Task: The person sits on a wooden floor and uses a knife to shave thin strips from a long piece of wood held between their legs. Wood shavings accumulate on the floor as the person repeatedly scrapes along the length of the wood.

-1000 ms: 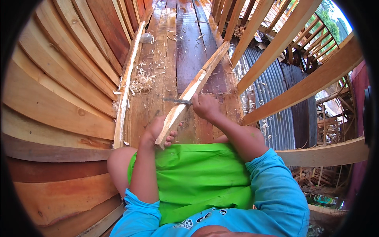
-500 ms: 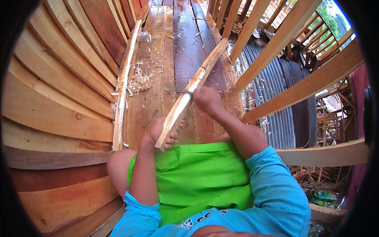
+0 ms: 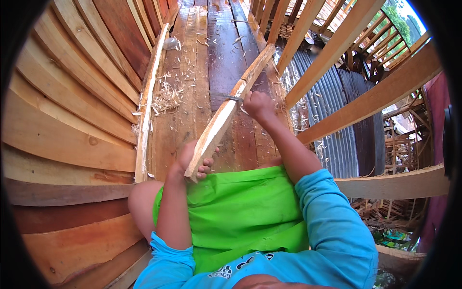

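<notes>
A long wooden pole (image 3: 219,126) slants from my lap up to the right, its upper face shaved pale along the near half. Fingers of my left hand (image 3: 206,164) wrap round it close to its near end, from below. My right hand (image 3: 259,104) is closed in a fist on a knife, whose handle is hidden inside it. The knife's grey blade (image 3: 233,98) lies across the pole's top face, at the border between the shaved wood and the rougher far part. Just below the blade a pale curl of wood shows beside the fist.
Curly wood shavings (image 3: 166,98) lie heaped on the plank floor (image 3: 195,123). A pale-edged strip of timber (image 3: 147,108) runs along the left board wall (image 3: 91,139). Upright slats (image 3: 332,55) form a railing on the right, with corrugated metal sheeting (image 3: 329,111) beyond. A small clear container (image 3: 170,44) stands farther off.
My right hand has moved up and away along the pole with the knife, and the blade now shows more plainly. My left hand keeps its hold; the view has shifted slightly.
</notes>
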`<state>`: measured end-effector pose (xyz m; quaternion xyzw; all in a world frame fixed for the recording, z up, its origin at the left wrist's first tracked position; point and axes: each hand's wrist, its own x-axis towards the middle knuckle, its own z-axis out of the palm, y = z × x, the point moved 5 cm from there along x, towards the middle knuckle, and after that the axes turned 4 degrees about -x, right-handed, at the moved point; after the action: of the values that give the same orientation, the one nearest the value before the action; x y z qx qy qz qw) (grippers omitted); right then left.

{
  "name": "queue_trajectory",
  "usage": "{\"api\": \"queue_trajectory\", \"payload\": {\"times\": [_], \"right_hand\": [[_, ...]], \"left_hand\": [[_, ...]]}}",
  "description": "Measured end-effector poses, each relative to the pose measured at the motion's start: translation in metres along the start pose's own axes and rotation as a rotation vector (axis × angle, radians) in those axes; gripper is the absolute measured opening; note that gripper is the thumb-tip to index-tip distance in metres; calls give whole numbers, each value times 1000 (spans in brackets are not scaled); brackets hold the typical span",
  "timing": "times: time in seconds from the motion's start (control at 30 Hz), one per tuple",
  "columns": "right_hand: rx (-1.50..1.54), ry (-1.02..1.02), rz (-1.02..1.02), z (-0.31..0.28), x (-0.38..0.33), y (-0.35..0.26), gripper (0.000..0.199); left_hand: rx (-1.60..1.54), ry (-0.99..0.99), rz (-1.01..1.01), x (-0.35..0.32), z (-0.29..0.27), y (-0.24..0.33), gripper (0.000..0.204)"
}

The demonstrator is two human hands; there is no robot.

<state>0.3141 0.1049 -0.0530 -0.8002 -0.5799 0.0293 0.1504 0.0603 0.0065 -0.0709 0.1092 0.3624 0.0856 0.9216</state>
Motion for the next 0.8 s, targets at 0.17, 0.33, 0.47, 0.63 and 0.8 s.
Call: {"api": "queue_trajectory", "payload": {"times": [0.17,0.33,0.47,0.63,0.8], "right_hand": [[144,-152,-296,-11,-27,-28,53],[162,-139,-305,-4,-20,-1,50],[81,-55,-365,7,-47,-38,56],[79,134,-69,17,-6,0,53],[25,101,-170,25,-13,-2,52]], "left_hand": [[23,17,57,-8,-8,11,51],[62,29,48,-5,-2,10,51],[48,13,63,-5,-11,6,50],[-7,-9,11,0,-4,4,50],[38,15,35,1,-3,2,51]]}}
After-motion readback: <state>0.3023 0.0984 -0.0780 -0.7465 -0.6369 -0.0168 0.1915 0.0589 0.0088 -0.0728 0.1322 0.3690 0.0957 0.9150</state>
